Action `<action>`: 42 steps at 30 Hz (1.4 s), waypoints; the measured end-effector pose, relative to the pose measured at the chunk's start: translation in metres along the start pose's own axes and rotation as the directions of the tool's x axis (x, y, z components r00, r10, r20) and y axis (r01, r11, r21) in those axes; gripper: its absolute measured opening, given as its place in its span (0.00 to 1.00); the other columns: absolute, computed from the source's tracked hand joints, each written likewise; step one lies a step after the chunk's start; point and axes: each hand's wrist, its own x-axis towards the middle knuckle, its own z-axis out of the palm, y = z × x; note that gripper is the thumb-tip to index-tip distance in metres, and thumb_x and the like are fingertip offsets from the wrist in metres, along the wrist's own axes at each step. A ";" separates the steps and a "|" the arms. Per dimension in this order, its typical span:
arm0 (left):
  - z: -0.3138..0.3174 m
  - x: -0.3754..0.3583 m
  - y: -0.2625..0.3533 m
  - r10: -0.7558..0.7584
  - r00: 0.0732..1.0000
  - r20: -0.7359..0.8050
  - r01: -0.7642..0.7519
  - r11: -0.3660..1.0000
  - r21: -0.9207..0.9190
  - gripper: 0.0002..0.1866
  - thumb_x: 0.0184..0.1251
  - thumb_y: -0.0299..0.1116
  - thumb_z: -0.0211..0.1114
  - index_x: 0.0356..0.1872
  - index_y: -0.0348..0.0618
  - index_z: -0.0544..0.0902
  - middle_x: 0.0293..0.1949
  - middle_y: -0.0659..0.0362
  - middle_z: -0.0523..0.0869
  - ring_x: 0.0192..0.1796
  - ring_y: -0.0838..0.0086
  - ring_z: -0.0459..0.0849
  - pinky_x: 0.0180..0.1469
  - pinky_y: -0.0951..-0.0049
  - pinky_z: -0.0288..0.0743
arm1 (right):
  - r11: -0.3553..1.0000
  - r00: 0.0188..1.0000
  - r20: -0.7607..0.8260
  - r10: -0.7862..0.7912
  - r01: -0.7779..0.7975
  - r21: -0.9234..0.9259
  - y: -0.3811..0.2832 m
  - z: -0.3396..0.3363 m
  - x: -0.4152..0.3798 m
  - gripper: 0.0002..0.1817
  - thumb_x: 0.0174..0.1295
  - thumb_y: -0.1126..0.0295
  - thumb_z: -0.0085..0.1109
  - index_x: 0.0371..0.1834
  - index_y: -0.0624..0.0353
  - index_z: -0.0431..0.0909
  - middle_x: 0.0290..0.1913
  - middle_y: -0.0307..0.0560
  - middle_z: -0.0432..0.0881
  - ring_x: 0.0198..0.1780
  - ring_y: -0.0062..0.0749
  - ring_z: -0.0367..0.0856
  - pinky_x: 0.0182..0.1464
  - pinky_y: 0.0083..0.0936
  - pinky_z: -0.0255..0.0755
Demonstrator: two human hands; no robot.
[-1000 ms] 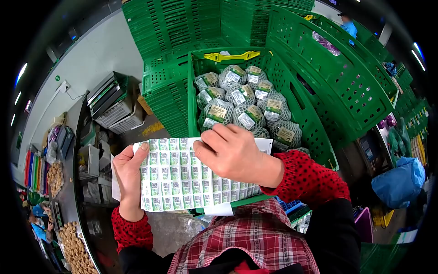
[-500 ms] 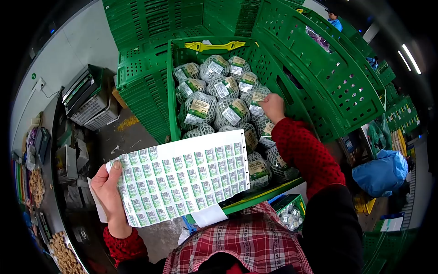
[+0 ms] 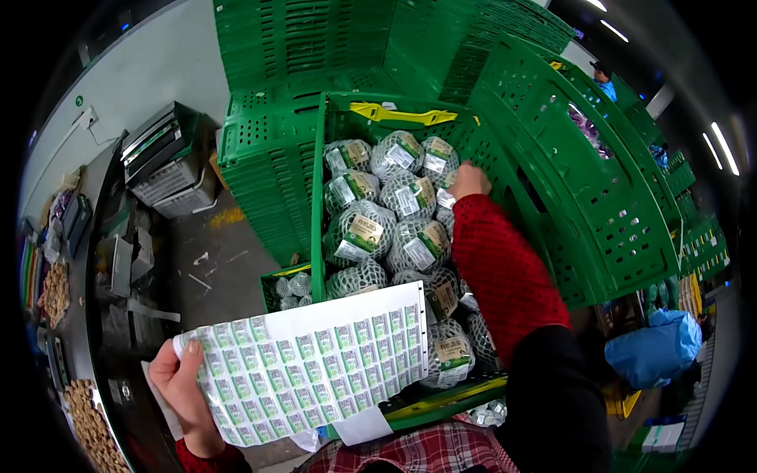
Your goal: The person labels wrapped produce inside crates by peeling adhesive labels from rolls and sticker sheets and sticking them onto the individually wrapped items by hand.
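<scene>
In my left hand (image 3: 183, 394) is a sheet of stickers (image 3: 307, 366), gripped at its left edge between thumb and fingers. Rows of small green and white printed labels cover most of it, and its upper strip is bare white. The sheet hides the near left part of a green crate (image 3: 318, 197). Inside the crate lie several round bundles in white foam netting (image 3: 363, 230), each with a printed paper label. My right hand (image 3: 471, 181) is closed at a netted bundle by the crate's right wall. Its fingertips are partly hidden, and I cannot see what they hold.
Stacked green crates (image 3: 268, 181) stand behind and to the left. A large perforated crate (image 3: 583, 197) leans along the right. At the left runs a dark bench (image 3: 91, 299) with piles of brown pieces. A blue bag (image 3: 654, 347) sits at right; a person (image 3: 605, 81) is farther back.
My right hand has moved from the label of one netted bundle to another farther back by the right wall. The whole view has shifted, so the crate appears lower. My left hand still holds the sheet.
</scene>
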 end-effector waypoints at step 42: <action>0.065 -0.017 0.020 0.330 0.831 0.447 -0.331 0.940 -0.079 0.04 0.61 0.21 0.68 0.34 0.31 0.85 0.37 0.60 0.85 0.36 0.83 0.78 0.37 0.82 0.71 | 0.278 0.528 -0.042 -0.848 0.511 0.813 -0.038 -0.209 -0.254 0.25 0.51 0.76 0.68 0.54 0.63 0.73 0.47 0.50 0.79 0.47 0.39 0.80 0.49 0.30 0.74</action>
